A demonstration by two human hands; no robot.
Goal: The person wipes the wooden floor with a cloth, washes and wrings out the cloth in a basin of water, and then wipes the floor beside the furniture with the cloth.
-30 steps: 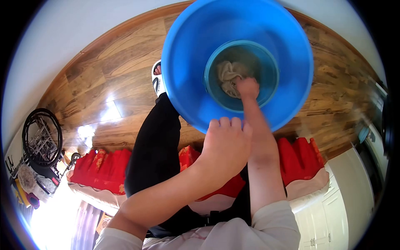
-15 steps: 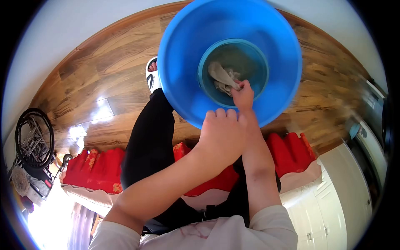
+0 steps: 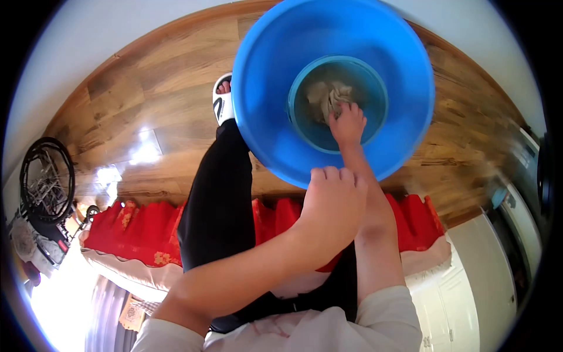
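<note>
My right hand point(image 3: 349, 124) is down in a teal bucket point(image 3: 295, 126) of cloudy water, its curled fingers on a wet beige cloth point(image 3: 328, 97). The cloth lies crumpled, partly under the water. Around the bucket is a large blue basin point(image 3: 264, 117). My left hand point(image 3: 334, 196) is closed in a fist and crosses over my right forearm, just outside the basin's near rim. What its fingers hold, if anything, is hidden from above.
A white slipper point(image 3: 221, 107) with a foot in it is beside the basin on the wood floor point(image 3: 117, 94). Red cloth point(image 3: 141, 229) covers a seat behind me. A wheel point(image 3: 48, 179) stands far left, white cabinets point(image 3: 446, 311) at lower right.
My right hand has lowered the raised end of the cloth into the water, and the cloth is now more bunched up. My left fist stays over my right forearm.
</note>
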